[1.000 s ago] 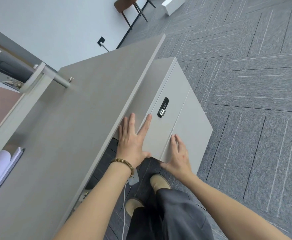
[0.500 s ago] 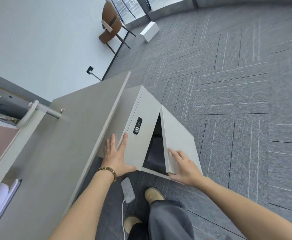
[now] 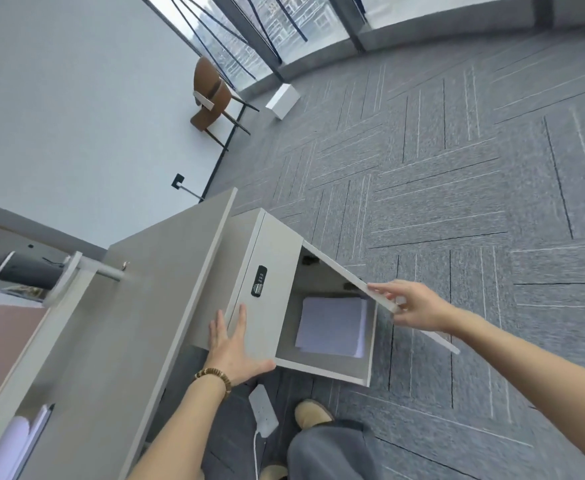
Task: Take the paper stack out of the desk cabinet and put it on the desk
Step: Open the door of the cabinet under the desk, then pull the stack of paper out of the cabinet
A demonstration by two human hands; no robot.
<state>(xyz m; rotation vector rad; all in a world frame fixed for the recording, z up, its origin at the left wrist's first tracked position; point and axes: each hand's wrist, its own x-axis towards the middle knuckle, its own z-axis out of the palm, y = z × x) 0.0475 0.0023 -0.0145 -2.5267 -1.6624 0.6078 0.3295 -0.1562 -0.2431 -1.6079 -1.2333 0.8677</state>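
The grey desk cabinet (image 3: pixel 277 258) stands beside the desk (image 3: pixel 138 323), with its right door (image 3: pixel 360 282) swung wide. Inside, a white paper stack (image 3: pixel 331 325) lies flat on the cabinet floor. My right hand (image 3: pixel 412 306) grips the free edge of that door, thumb under and fingers over it. My left hand (image 3: pixel 232 344) rests flat with fingers spread against the shut left door, below its black combination lock (image 3: pixel 259 280). Neither hand touches the paper.
White rolled paper (image 3: pixel 10 441) lies on the desk's near left. A white power strip (image 3: pixel 264 408) and my shoes lie on the carpet under the cabinet. A brown chair (image 3: pixel 211 95) and white box (image 3: pixel 282 100) stand far off by the windows.
The right door has gone from shut to wide open, pulled by my right hand, which moved right. The paper stack has come into view. My left hand stays on the left door.
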